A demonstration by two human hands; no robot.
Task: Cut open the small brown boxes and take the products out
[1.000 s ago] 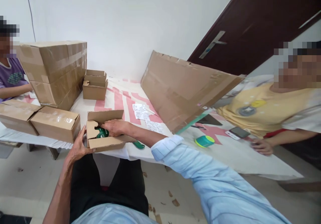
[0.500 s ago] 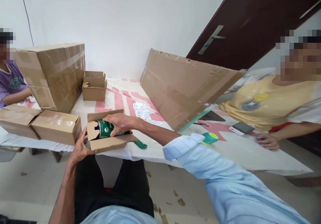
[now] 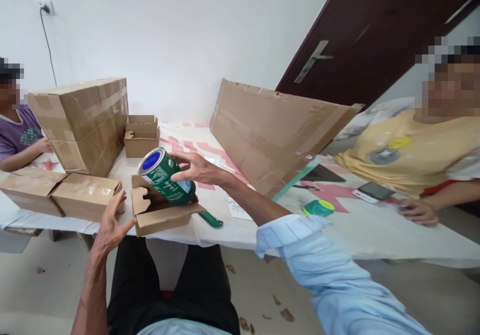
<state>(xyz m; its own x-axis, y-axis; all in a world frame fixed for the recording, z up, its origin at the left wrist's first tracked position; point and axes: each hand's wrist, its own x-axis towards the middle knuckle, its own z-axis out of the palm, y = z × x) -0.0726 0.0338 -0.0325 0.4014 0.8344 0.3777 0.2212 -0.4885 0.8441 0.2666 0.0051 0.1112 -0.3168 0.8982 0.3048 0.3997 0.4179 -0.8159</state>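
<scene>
My right hand [image 3: 195, 167] grips a green can [image 3: 170, 180] with white print and a blue-centred metal end. The can is tilted, its blue end up and to the left, with its lower end over the open cardboard box [image 3: 165, 221]. My left hand [image 3: 113, 220] is at the box's left end, fingers apart and holding nothing; whether it touches the box is hard to tell. Beside the box's right end lies a green object with a curved, handle-like shape [image 3: 210, 219], partly hidden by a flap.
Taped cartons [image 3: 84, 125] are stacked at left, with closed boxes [image 3: 84, 195] before them. An open box [image 3: 141, 137] stands behind. A large cardboard sheet [image 3: 270, 130] leans at centre right near a tape roll [image 3: 318, 208]. Two people sit left and right; a phone [image 3: 373, 191] lies near one.
My right hand has lifted the can from lying inside the box to a tilted position above it. My left hand has loosened from the box end and opened.
</scene>
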